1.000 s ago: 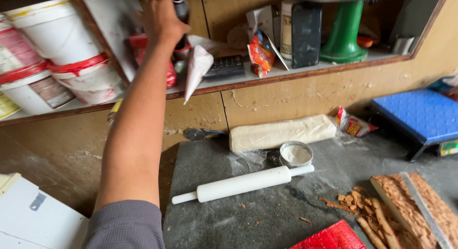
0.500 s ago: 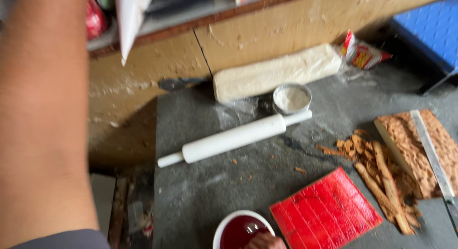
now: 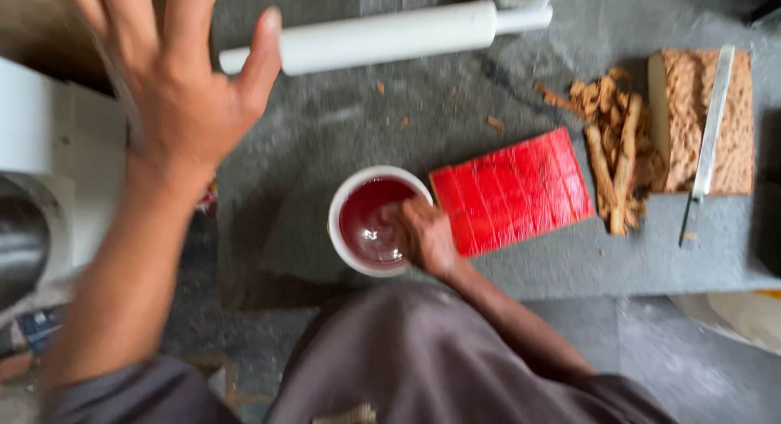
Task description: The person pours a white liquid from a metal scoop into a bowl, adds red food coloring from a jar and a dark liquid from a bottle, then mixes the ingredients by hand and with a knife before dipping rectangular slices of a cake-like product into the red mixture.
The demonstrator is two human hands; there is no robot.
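Note:
My left hand (image 3: pixel 183 82) is raised in the air at the upper left, fingers spread, holding nothing. My right hand (image 3: pixel 425 235) rests at the right rim of a white bowl (image 3: pixel 340 229) of dark red liquid, fingers dipped into it. Right beside the bowl lies a flat red slab (image 3: pixel 512 188) scored into small squares. A white rolling pin (image 3: pixel 382 40) lies across the grey stone work surface (image 3: pixel 325 131) beyond the bowl.
To the right sit a pile of brown trimmed strips (image 3: pixel 612 147) and a brown slab (image 3: pixel 691 123) with a long knife (image 3: pixel 709 131) laid on it. A white box (image 3: pixel 57 147) and a metal vessel (image 3: pixel 20 237) stand at the left.
My left arm came down from the shelf and the hand now hangs open. The view tilted down onto the bowl and red slab. My right hand reached into the bowl.

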